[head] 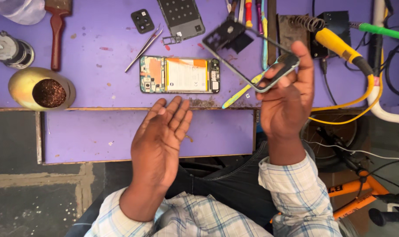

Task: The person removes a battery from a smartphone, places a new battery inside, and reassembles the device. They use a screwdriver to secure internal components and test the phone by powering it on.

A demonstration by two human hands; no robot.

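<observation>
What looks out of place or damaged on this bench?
The opened phone lies on the purple table with its back off, battery and boards bare. Its dark frame is lifted askew in the right hand. The left hand is empty, palm up. Nothing is spilled.

Right hand (287, 105) holds phone frame (252, 57); left hand (160, 140) open above opened phone (179, 74).

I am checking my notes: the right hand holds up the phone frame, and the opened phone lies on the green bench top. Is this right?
Not quite. The bench top is purple, not green, as the head view shows. The right hand does hold up the phone frame, and the opened phone lies on the bench.
</observation>
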